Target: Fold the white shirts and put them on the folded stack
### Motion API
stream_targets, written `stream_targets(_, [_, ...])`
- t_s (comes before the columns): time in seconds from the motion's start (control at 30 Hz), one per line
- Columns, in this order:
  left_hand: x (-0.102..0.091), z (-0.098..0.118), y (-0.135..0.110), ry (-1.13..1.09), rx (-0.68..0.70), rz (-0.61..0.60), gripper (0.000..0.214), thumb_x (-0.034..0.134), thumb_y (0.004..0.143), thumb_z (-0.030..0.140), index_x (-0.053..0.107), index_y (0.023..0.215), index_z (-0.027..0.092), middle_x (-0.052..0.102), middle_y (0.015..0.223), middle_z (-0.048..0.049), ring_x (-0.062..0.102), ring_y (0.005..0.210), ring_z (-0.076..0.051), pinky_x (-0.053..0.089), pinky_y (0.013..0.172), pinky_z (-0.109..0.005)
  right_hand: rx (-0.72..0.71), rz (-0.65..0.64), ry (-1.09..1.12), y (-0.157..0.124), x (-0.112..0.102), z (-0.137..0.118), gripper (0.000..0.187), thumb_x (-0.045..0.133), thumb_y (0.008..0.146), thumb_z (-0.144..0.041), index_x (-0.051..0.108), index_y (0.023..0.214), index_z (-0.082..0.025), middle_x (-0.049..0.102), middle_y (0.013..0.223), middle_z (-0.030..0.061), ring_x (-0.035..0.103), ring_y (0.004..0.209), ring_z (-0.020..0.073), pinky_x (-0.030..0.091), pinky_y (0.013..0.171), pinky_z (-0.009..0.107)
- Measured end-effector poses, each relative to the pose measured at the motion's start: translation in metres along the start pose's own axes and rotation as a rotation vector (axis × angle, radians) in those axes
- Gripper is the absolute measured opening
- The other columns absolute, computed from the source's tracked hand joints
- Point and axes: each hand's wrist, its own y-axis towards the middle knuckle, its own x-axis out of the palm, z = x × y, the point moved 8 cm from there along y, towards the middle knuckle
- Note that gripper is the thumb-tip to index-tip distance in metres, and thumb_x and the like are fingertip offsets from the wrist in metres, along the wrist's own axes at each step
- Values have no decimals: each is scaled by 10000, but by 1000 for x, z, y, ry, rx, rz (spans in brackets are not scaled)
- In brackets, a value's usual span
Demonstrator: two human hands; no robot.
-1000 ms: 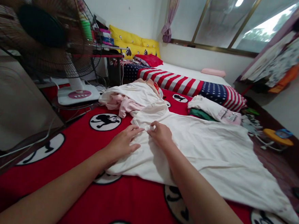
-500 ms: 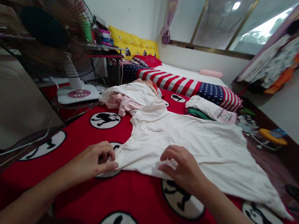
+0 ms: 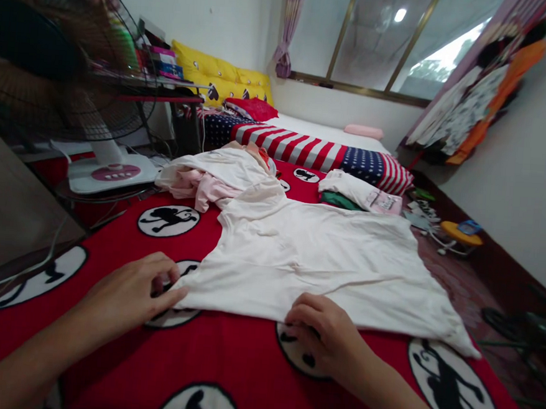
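A white short-sleeved T-shirt (image 3: 297,256) lies spread flat on a red blanket with round black-and-white monkey prints (image 3: 80,347). My left hand (image 3: 129,297) has its curled fingers at the near left corner of the shirt, gripping the hem. My right hand (image 3: 324,336) is at the near hem, further right, with its fingers closed over the cloth. Beyond the shirt's collar, a heap of white and pink clothes (image 3: 209,178) overlaps it.
A folded white and green clothes stack (image 3: 358,195) lies to the right. A running standing fan (image 3: 62,71) and its cable are at the left. Behind lies a bed with a stars-and-stripes cover (image 3: 305,147). Small items and a yellow stool (image 3: 460,233) sit on the floor at right.
Both hands have moved apart and back toward me, from the shirt's middle to its near hem. The shirt now lies flatter and more squared, and my view has swung slightly.
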Motion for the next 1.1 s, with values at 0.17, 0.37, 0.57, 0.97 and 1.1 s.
stream_targets(0.17, [-16, 79, 21, -109, 284, 71, 298, 558, 820, 458, 689, 952, 225, 666, 1053, -59, 616, 946, -228, 477, 834, -313, 103, 260, 25, -19, -48, 36, 108, 519, 916, -224, 627, 916, -223, 653, 875, 50, 607, 793, 173, 464, 715, 294])
stream_targets(0.37, [47, 192, 42, -219, 802, -271, 351, 454, 944, 273, 617, 1250, 222, 606, 1298, -77, 593, 1145, -201, 439, 994, -293, 303, 561, -122, -51, -107, 104, 115, 550, 870, -279, 643, 857, -212, 660, 834, 50, 618, 787, 200, 493, 731, 338])
stream_targets(0.57, [108, 187, 59, 73, 816, -93, 588, 498, 934, 420, 391, 1457, 171, 349, 1529, -129, 311, 1416, -289, 242, 1160, -459, 492, 610, -364, -117, -129, 158, 176, 524, 852, -326, 644, 892, -204, 659, 913, 69, 614, 804, 203, 482, 764, 348])
stream_targets(0.97, [119, 180, 55, 178, 846, 8, 589, 428, 961, 428, 315, 1496, 207, 267, 1571, -86, 263, 1435, -266, 165, 1171, -437, 1228, 479, -491, -242, -159, 187, 508, 491, 714, -742, 652, 647, -265, 664, 646, 63, 638, 659, 297, 424, 565, 366])
stream_targets(1.1, [120, 180, 54, 203, 852, 17, 582, 420, 964, 433, 334, 1487, 193, 279, 1566, -85, 272, 1431, -267, 185, 1162, -434, 1145, 390, -458, -225, -144, 183, 453, 563, 691, -694, 672, 670, -255, 685, 674, 55, 636, 642, 269, 421, 574, 342])
